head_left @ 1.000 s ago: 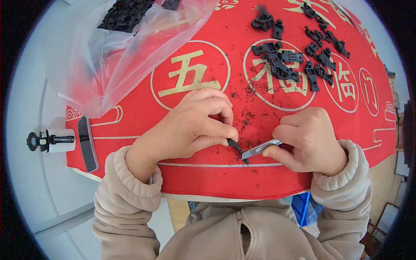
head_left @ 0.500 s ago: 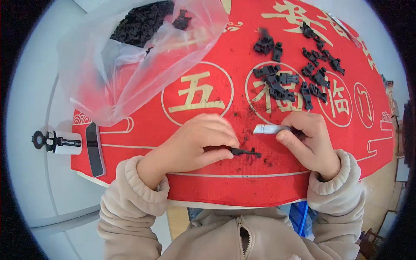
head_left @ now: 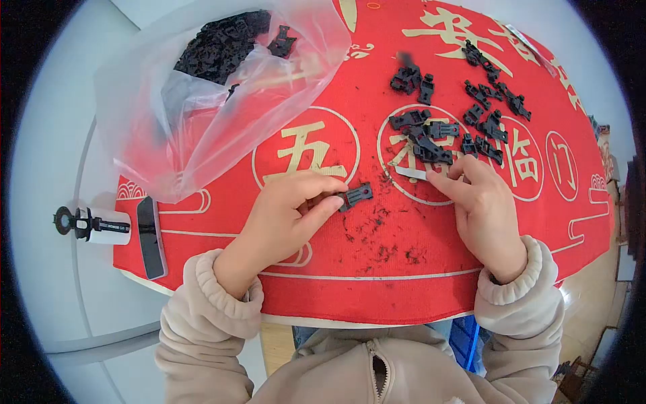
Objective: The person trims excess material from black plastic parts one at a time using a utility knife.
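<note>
Between the thumb and fingers of my left hand (head_left: 288, 214) is a small black plastic part (head_left: 358, 195), its slotted, holed end pointing right. My right hand (head_left: 486, 205) is closed round a utility knife (head_left: 410, 174); the pale blade sticks out to the left and the palm hides most of the handle. Knife and part are apart. Just beyond the right fingers lies a loose pile of similar black plastic parts (head_left: 431, 148). Black shavings (head_left: 383, 252) are scattered over the red cloth between and in front of my hands.
A clear plastic bag (head_left: 202, 145) holding many black parts (head_left: 222, 50) lies at the back left. A phone (head_left: 151, 239) and a white bottle (head_left: 108, 226) are at the left edge. The red tablecloth (head_left: 377, 296) with gold characters covers the table.
Both hands have moved away from my body, the right one towards the pile. The black part has turned to show a broader face, and the knife has moved farther from it.
</note>
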Available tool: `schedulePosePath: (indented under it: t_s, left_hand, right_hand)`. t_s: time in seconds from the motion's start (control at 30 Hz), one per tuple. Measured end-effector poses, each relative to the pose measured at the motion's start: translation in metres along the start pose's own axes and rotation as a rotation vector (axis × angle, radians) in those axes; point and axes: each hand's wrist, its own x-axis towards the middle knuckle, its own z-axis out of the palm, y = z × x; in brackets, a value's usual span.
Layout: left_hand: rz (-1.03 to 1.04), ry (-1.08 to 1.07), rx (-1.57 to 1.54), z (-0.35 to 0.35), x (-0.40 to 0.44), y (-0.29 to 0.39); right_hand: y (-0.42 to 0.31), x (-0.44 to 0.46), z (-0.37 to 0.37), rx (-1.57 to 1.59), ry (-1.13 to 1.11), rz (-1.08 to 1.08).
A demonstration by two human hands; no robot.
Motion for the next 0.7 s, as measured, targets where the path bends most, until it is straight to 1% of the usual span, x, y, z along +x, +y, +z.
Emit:
schedulePosePath:
  t_s: [0.1, 0.13, 0.2, 0.3, 0.43, 0.5, 0.6, 0.7]
  left_hand:
    - [-0.084, -0.036, -0.077, -0.002, -0.003, 0.002]
    - [-0.050, -0.021, -0.045, -0.002, -0.002, 0.004]
    - [0.022, 0.009, 0.018, 0.000, 0.000, 0.011]
    - [0.099, -0.048, 0.114, 0.000, -0.001, 0.002]
    - [0.192, -0.043, 0.325, -0.001, -0.002, -0.002]
    - [0.265, -0.035, 0.399, 0.000, -0.001, -0.005]
    - [0.296, -0.063, 0.431, -0.001, 0.002, 0.000]
    - [0.313, 0.038, 0.492, 0.002, -0.001, -0.006]
  right_hand:
    - [-0.001, -0.001, -0.003, -0.023, 0.004, -0.003]
    - [-0.002, -0.001, -0.005, -0.030, 0.006, 0.000]
    - [-0.003, -0.003, -0.010, -0.028, -0.028, 0.076]
    - [-0.001, -0.003, -0.013, -0.005, -0.033, 0.144]
    - [-0.002, 0.000, -0.015, 0.051, 0.002, 0.209]
    - [-0.001, 0.000, -0.014, 0.095, 0.000, 0.220]
    - [-0.002, 0.002, -0.014, 0.200, -0.007, 0.206]
    - [0.001, 0.001, -0.008, 0.405, 0.012, 0.182]
